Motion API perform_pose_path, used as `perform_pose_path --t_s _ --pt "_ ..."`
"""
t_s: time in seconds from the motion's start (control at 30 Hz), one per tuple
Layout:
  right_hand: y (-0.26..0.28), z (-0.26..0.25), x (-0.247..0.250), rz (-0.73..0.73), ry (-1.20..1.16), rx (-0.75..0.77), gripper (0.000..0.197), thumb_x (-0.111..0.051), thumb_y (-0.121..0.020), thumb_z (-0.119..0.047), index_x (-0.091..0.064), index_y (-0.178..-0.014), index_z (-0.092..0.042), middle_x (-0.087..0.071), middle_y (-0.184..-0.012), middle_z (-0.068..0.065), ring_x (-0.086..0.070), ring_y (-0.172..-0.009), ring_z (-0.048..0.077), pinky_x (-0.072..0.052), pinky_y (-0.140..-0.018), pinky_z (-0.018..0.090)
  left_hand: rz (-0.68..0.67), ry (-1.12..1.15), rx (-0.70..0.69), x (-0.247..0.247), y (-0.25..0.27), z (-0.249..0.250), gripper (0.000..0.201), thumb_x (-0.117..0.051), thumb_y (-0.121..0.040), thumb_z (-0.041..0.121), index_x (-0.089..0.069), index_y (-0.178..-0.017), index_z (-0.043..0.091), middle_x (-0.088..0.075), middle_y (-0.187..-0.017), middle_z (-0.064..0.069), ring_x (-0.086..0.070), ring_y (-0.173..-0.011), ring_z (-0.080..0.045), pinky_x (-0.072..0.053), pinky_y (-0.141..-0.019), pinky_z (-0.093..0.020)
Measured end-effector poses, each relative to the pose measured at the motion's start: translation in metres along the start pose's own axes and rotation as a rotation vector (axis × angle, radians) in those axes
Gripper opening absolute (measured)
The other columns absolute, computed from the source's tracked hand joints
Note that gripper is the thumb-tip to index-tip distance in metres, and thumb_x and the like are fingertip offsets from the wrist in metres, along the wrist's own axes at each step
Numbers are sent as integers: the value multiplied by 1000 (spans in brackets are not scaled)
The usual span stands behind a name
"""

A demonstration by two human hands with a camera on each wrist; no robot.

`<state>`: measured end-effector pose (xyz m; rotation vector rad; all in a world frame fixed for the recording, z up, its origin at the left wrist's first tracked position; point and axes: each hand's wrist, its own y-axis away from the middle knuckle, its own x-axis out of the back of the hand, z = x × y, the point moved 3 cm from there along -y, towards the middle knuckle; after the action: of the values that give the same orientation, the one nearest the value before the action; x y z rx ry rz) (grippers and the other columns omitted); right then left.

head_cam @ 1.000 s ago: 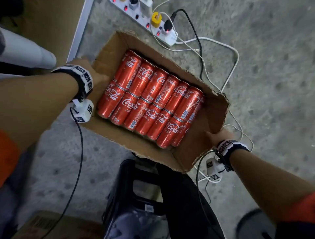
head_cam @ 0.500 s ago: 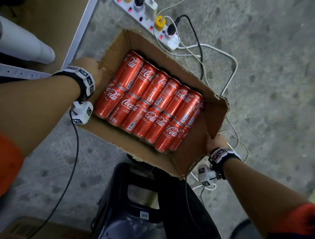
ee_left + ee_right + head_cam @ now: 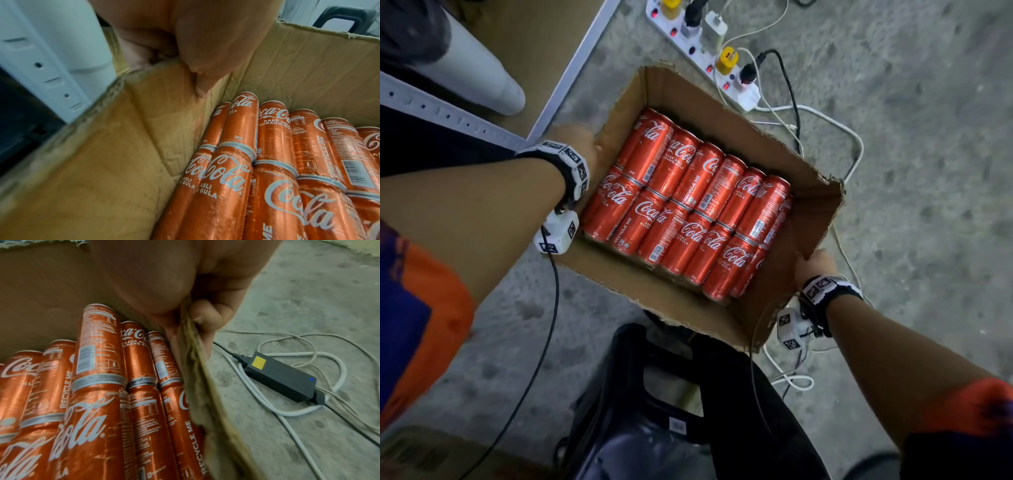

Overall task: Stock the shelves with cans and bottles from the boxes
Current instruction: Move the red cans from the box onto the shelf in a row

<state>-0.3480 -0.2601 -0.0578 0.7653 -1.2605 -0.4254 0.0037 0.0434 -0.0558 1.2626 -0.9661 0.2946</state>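
An open cardboard box (image 3: 804, 219) is held above the floor, packed with several red cola cans (image 3: 688, 205) lying on their sides in two rows. My left hand (image 3: 582, 144) grips the box's left wall, thumb inside against the cardboard (image 3: 144, 123) and fingers outside. My right hand (image 3: 815, 267) pinches the box's right wall (image 3: 195, 369), thumb inside next to the cans (image 3: 96, 366), fingers curled outside. The same cans (image 3: 267, 162) fill the left wrist view.
A white power strip (image 3: 702, 51) with plugs and trailing cables (image 3: 822, 116) lies on the concrete floor beyond the box. A black power adapter (image 3: 281, 378) sits on the floor to the right. A white shelf frame (image 3: 571, 75) stands at left. A black stool (image 3: 688, 411) is below the box.
The box has shifted toward the right and nearer the shelf frame, still carried by both hands; the power strip now sits higher in view.
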Motion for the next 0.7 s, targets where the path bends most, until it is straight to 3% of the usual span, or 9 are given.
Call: perform_pose_path --t_s 0.1,0.23,0.33,0.43,0.5,0.6,0.7 --pt "2 -17 3 38 -4 58 35 -53 -101 -20 -60 -120 8 -64 -124 28 -60 -117 42 -47 -92 42 -34 13 27 -12 12 -21 39 -46 -106 28 -59 -125 -4 -60 -124 -27 -57 -114 -42 -44 -97 -48" --pt "7 -41 9 61 59 129 32 -53 -100 -20 -63 -117 6 -65 -120 27 -61 -114 43 -48 -91 42 35 78 99 -34 33 -54 36 -48 -104 33 -61 -101 -1 -61 -95 -22 -57 -83 -37 -53 -82 -48" --pt "13 -64 12 83 130 174 35 -51 -101 -19 -59 -122 8 -62 -125 29 -59 -119 44 -47 -95 44 75 134 122 -47 53 -66 32 -50 -102 29 -61 -106 0 -60 -98 -24 -61 -95 -43 -47 -79 -47" --pt "20 -83 13 97 204 223 36 -51 -102 -19 -59 -123 8 -61 -127 29 -58 -119 44 -48 -95 45 5 200 204 -57 69 -73 36 -49 -102 24 -66 -110 -6 -65 -112 -29 -62 -107 -44 -47 -86 -46" --pt "22 -95 14 112 246 265 35 -52 -101 -21 -61 -121 7 -63 -123 29 -60 -115 44 -49 -92 44 -8 247 222 -69 79 -85 36 -48 -103 25 -67 -106 -5 -66 -109 -26 -63 -103 -43 -48 -85 -44" --pt "30 -116 15 121 305 334 35 -52 -101 -23 -62 -118 6 -64 -120 29 -61 -112 44 -49 -88 43 17 267 224 -92 92 -107 38 -44 -105 32 -60 -84 3 -65 -93 -20 -60 -80 -35 -50 -75 -40" --pt "39 -139 13 110 349 392 33 -50 -101 -21 -62 -117 6 -63 -120 28 -61 -113 44 -49 -87 41 3 361 324 -112 109 -123 35 -45 -105 32 -58 -89 4 -57 -84 -14 -58 -81 -34 -50 -78 -41"
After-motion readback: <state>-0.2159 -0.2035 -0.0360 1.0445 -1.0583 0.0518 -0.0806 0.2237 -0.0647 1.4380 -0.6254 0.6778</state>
